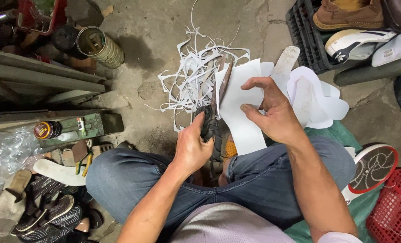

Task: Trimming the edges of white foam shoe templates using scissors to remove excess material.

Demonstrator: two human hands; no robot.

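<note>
My left hand (192,146) grips the dark handles of a large pair of scissors (219,96), blades pointing away from me. My right hand (272,110) holds a white sheet (241,112) shaped like a shoe insole, thumb and fingers pinching its right edge. The blades run along the sheet's left edge. Beyond the scissors lies a tangle of thin white trimmings (193,76) on the concrete floor. Both hands work above my knees in blue jeans (133,173).
White cut insole shapes (315,96) lie to the right. A black crate (306,38) with shoes stands far right. A tin can (100,46) and metal bars are at far left, sandals (34,207) at lower left, a red basket (396,204) at lower right.
</note>
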